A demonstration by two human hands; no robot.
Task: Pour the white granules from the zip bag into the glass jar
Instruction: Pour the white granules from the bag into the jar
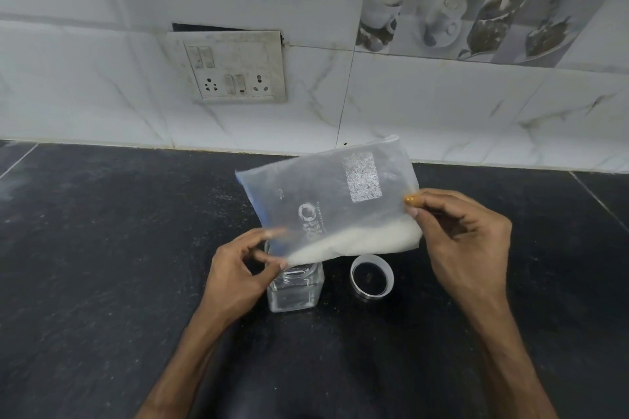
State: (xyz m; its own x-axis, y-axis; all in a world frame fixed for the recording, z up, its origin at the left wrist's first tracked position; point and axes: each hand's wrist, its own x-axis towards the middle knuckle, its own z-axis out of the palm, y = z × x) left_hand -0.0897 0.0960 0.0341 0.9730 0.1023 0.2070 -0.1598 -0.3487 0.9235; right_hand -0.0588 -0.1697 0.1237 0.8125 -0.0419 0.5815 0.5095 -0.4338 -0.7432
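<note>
Left hand and right hand grip the tilted zip bag, its low corner over the glass jar.

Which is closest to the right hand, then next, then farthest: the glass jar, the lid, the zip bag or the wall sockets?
1. zip bag, pinched at its edge by the right hand.
2. lid, on the counter just left of that hand.
3. glass jar, farther left, under the bag's low corner.
4. socket panel, up on the back wall.
</note>
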